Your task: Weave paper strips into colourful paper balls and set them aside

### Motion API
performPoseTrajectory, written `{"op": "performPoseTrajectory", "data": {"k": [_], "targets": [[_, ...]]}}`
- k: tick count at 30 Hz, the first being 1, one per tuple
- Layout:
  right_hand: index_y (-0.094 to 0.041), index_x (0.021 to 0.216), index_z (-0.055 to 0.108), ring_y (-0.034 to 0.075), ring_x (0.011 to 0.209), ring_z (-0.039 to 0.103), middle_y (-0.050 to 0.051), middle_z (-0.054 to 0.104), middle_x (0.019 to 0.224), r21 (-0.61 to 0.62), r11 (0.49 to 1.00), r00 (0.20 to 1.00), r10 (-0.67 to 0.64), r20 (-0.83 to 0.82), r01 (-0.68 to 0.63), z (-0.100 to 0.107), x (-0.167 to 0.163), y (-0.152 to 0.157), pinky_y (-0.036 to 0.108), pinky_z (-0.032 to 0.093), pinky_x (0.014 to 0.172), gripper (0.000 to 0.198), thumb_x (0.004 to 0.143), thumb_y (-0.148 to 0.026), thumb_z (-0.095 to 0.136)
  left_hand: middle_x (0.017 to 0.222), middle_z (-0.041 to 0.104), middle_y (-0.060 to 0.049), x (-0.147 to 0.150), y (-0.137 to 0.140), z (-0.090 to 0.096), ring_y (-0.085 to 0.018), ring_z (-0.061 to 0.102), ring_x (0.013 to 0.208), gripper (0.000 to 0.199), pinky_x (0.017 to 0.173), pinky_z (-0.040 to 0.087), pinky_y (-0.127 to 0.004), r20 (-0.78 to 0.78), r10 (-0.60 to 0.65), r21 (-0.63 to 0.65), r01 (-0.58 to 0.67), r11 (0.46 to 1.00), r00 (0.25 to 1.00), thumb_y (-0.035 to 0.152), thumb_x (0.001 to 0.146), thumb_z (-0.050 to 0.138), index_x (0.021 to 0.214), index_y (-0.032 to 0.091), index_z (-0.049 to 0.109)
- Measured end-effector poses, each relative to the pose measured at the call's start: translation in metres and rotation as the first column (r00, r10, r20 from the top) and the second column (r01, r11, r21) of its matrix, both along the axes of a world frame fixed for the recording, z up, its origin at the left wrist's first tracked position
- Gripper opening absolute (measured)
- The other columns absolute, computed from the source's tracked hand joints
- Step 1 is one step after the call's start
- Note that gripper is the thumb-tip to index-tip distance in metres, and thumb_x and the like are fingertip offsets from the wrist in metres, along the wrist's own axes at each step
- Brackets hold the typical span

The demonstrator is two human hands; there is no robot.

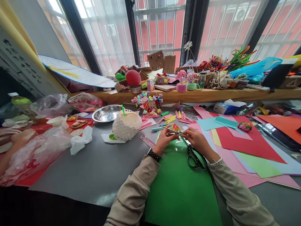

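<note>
My left hand (164, 141) and my right hand (194, 140) are raised close together over the far end of a green sheet (183, 185). Between them runs a thin pale stick (172, 129), pinched by the fingers of both hands. Just behind the fingers is a small red and yellow round piece (175, 127), partly hidden. Black-handled scissors (193, 160) lie on the green sheet below my right hand, their blades partly covered. A pink patterned ruler (147, 141) lies left of my left hand.
Colored paper sheets (249, 138) spread to the right, with cut paper strips (170, 119) beyond my hands. A coconut (128, 125) in white netting with a green straw and a metal bowl (107, 113) stand left. Another person's hand (22, 138) is near a plastic bag (44, 141).
</note>
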State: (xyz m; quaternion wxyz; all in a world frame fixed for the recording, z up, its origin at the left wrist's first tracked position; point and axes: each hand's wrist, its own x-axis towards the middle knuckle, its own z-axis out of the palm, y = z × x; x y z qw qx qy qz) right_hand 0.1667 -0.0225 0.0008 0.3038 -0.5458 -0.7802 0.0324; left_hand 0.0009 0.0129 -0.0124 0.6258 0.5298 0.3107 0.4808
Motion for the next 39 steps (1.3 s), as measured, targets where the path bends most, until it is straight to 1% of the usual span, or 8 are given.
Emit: {"op": "performPoseTrajectory", "data": {"k": [5, 9, 14, 17, 23, 31, 36, 39], "targets": [[-0.02, 0.083, 0.056, 0.015, 0.066, 0.052, 0.003, 0.057, 0.079, 0.047, 0.999, 0.997, -0.029, 0.073, 0.025, 0.003, -0.001, -0.004, 0.024, 0.035, 0.053, 0.024, 0.085, -0.035, 0.039, 0.083, 0.061, -0.004, 0.0, 0.001, -0.002, -0.014, 0.061, 0.072, 0.066, 0.07, 0.047, -0.029, 0.001, -0.024, 0.008, 0.024, 1.0, 1.0, 0.023, 0.055, 0.074, 0.113, 0.015, 0.043], [-0.02, 0.08, 0.059, 0.014, 0.067, 0.052, 0.004, 0.055, 0.081, 0.083, 0.994, 0.995, -0.075, 0.064, 0.069, 0.004, -0.002, -0.005, 0.024, 0.035, 0.054, 0.035, 0.086, -0.042, 0.033, 0.084, 0.059, -0.002, 0.0, 0.0, -0.001, -0.013, 0.06, 0.071, 0.063, 0.069, 0.047, -0.027, -0.022, -0.022, 0.036, 0.023, 0.999, 1.0, 0.021, 0.053, 0.074, 0.108, 0.016, 0.045], [-0.02, 0.072, 0.062, 0.014, 0.065, 0.052, 0.003, 0.054, 0.073, -0.001, 0.999, 0.998, -0.04, -0.056, 0.04, 0.004, 0.002, -0.002, 0.025, 0.037, 0.057, 0.039, 0.082, -0.048, 0.038, 0.081, 0.058, 0.001, 0.002, -0.002, 0.001, -0.012, 0.06, 0.066, 0.059, 0.068, 0.048, -0.028, -0.06, -0.069, 0.074, 0.073, 0.995, 0.996, 0.021, 0.055, 0.072, 0.108, 0.018, 0.046], [-0.019, 0.065, 0.06, 0.014, 0.061, 0.05, 0.003, 0.055, 0.067, -0.068, 0.998, 0.994, -0.025, -0.103, 0.018, 0.004, 0.004, 0.0, 0.025, 0.036, 0.055, 0.042, 0.08, -0.052, 0.038, 0.082, 0.058, 0.0, 0.002, -0.002, 0.0, -0.014, 0.06, 0.071, 0.058, 0.071, 0.048, -0.028, -0.083, -0.069, 0.116, 0.078, 0.99, 0.994, 0.021, 0.056, 0.071, 0.109, 0.019, 0.047], [-0.019, 0.059, 0.057, 0.016, 0.066, 0.052, 0.003, 0.059, 0.063, -0.098, 0.991, 0.995, 0.083, -0.061, -0.089, 0.002, 0.004, 0.004, 0.029, 0.035, 0.067, 0.054, 0.087, -0.048, 0.021, 0.08, 0.056, -0.001, 0.002, 0.0, -0.004, -0.014, 0.059, 0.072, 0.059, 0.071, 0.048, -0.028, -0.191, -0.03, 0.186, 0.066, 0.98, 0.981, 0.019, 0.06, 0.069, 0.114, 0.017, 0.044], [-0.018, 0.05, 0.053, 0.015, 0.06, 0.049, 0.003, 0.054, 0.056, -0.14, 0.99, 1.0, -0.013, -0.018, 0.011, 0.003, 0.003, 0.004, 0.028, 0.033, 0.06, 0.061, 0.084, -0.056, 0.019, 0.101, 0.055, -0.004, 0.003, -0.004, 0.0, -0.013, 0.059, 0.079, 0.052, 0.074, 0.047, -0.026, -0.211, 0.002, 0.303, 0.064, 0.951, 0.977, 0.019, 0.065, 0.064, 0.114, 0.02, 0.045], [-0.018, 0.054, 0.059, 0.015, 0.063, 0.048, 0.004, 0.053, 0.06, -0.083, 0.995, 0.998, -0.058, -0.019, 0.056, 0.002, 0.004, 0.004, 0.028, 0.034, 0.06, 0.058, 0.08, -0.059, 0.027, 0.107, 0.055, -0.005, 0.002, -0.005, 0.0, -0.015, 0.055, 0.089, 0.05, 0.079, 0.045, -0.027, -0.238, 0.08, 0.354, 0.01, 0.935, 0.968, 0.022, 0.064, 0.066, 0.11, 0.02, 0.048], [-0.019, 0.059, 0.061, 0.017, 0.066, 0.048, 0.005, 0.054, 0.063, -0.015, 0.997, 0.995, -0.074, -0.061, 0.073, 0.001, 0.004, 0.003, 0.029, 0.035, 0.063, 0.053, 0.078, -0.06, 0.034, 0.104, 0.056, -0.006, 0.003, -0.005, 0.0, -0.017, 0.054, 0.092, 0.053, 0.081, 0.043, -0.028, -0.239, 0.071, 0.325, 0.011, 0.946, 0.968, 0.022, 0.062, 0.068, 0.11, 0.019, 0.048]]}}
